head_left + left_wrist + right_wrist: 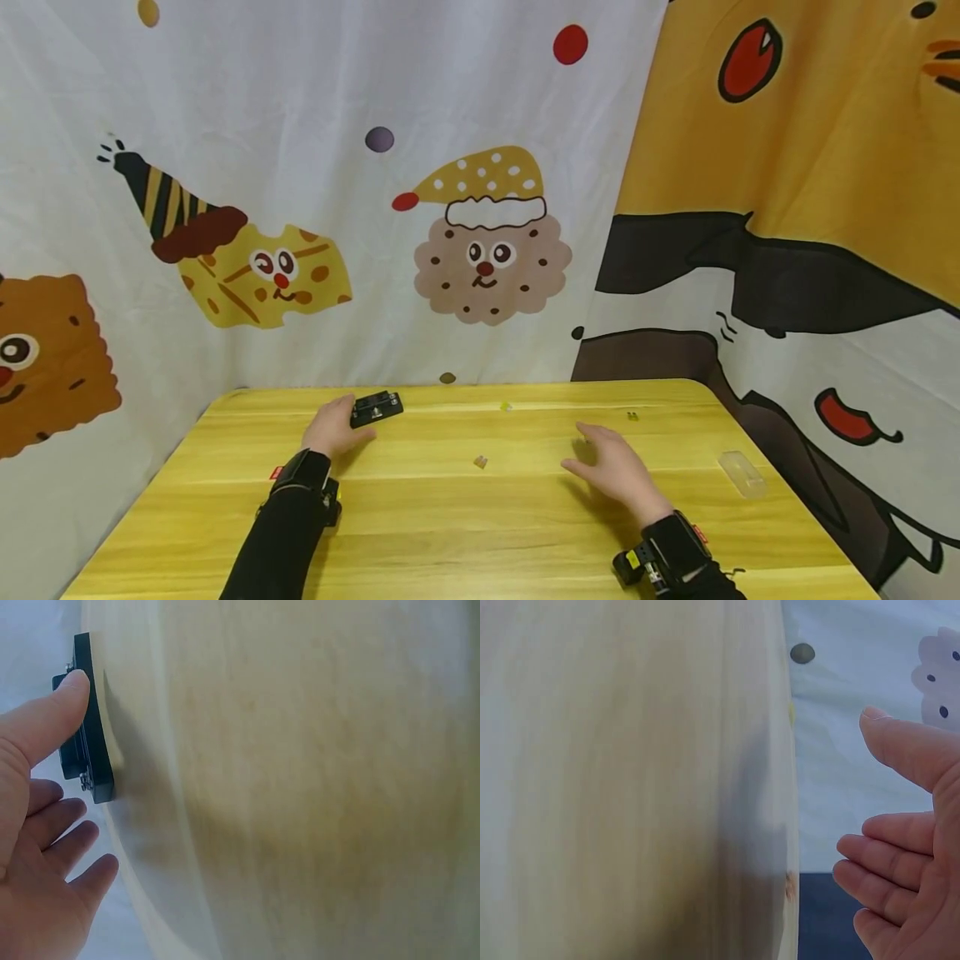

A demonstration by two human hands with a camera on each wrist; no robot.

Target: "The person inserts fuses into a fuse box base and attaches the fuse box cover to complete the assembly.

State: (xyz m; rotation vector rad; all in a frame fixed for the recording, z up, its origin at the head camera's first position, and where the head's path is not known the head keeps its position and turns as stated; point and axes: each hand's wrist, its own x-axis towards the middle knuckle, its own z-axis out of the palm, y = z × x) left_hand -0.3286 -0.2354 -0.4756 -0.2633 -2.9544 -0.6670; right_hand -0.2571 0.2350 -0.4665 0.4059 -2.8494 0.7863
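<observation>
Left hand [333, 429], left of centre, is held wide at the block [378, 408]; contact can't be told. Step in hand is read as a reach; for a grasp, thumb and fingers would need to be closed on the edges. Block: black, rectangular, raised strip, shiny metal bits. Mid-frame: brown chip [481, 461], yellow chip [506, 407], both tiny, material unclear. Right hand [615, 468], right of centre, is held wide, empty. Beyond it: dark chip [633, 416]. Far right: tray [742, 475], clear, plastic-looking. Table [450, 533]: yellow, wood-grained.

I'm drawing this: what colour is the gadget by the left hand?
The gadget is mostly black; head view shows best.
</observation>
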